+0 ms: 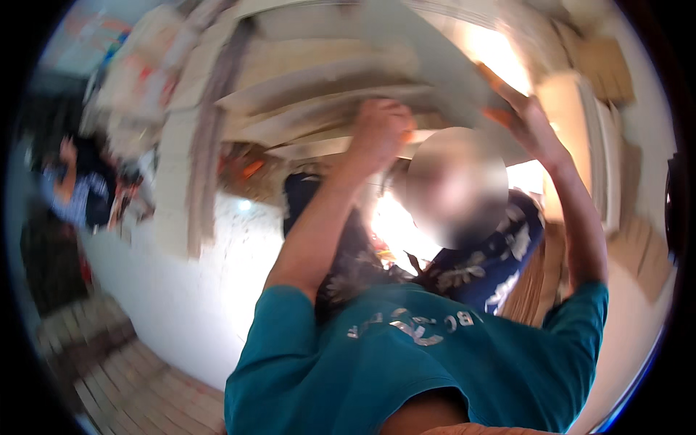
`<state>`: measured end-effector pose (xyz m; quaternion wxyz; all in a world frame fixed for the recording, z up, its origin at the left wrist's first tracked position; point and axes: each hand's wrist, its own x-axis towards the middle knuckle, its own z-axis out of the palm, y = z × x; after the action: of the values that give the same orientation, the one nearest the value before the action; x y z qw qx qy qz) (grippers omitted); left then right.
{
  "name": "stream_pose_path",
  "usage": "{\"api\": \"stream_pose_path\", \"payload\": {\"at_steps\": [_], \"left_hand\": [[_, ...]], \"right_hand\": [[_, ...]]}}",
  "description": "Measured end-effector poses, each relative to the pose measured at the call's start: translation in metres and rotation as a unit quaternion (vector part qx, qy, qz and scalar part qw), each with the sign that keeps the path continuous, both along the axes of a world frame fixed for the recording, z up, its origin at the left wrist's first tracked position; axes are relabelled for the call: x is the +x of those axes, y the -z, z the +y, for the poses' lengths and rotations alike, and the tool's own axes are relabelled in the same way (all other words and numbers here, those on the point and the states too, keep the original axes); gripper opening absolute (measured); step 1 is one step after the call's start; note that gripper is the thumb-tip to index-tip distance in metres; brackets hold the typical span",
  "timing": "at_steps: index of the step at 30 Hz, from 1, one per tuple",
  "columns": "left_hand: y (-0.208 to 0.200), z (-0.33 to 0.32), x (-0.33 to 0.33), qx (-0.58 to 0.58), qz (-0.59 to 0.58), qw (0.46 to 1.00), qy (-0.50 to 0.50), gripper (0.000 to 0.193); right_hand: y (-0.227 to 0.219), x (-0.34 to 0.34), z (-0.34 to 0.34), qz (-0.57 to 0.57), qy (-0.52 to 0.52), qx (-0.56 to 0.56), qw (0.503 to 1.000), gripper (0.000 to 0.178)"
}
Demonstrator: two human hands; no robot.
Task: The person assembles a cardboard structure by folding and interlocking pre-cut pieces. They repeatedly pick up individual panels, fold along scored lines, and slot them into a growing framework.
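My right hand grips a large flat grey board by its right edge, with orange showing at the fingertips. The board stands tilted, its far end running up toward the top of the view. To its left, my left hand is closed, fingers curled, over the near edge of some pale brown curved sheets. Whatever is in those fingers, if anything, is hidden and smeared by motion. Some orange shows at this hand too.
Long stacks of pale flat pieces stand at the left, beside a white floor. More stacks lie at the lower left, and cardboard is at the right. Another person sits far left.
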<state>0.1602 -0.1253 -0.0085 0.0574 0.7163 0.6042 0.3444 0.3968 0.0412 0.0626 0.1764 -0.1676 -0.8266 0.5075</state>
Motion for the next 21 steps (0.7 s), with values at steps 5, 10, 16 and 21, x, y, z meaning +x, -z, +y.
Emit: {"api": "stream_pose_path", "payload": {"at_steps": [5, 10, 16, 21], "left_hand": [[0.012, 0.002, 0.0, 0.077, 0.022, 0.996, -0.031, 0.007], [0.0, 0.001, 0.002, 0.012, 0.026, 0.999, -0.021, 0.008], [0.007, 0.003, 0.004, 0.03, 0.061, 0.997, -0.039, 0.01], [0.028, -0.006, 0.003, 0.119, 0.084, 0.987, -0.075, 0.027]], "right_hand": [[0.003, -0.026, -0.001, -0.075, -0.004, 0.046, 0.996, 0.056], [0.021, -0.038, -0.012, -0.151, -0.052, 0.422, 0.893, 0.051], [0.021, -0.032, 0.001, -0.113, -0.015, 0.495, 0.862, 0.021], [0.03, 0.092, 0.046, -0.18, 0.349, 0.55, 0.737, 0.036]]}}
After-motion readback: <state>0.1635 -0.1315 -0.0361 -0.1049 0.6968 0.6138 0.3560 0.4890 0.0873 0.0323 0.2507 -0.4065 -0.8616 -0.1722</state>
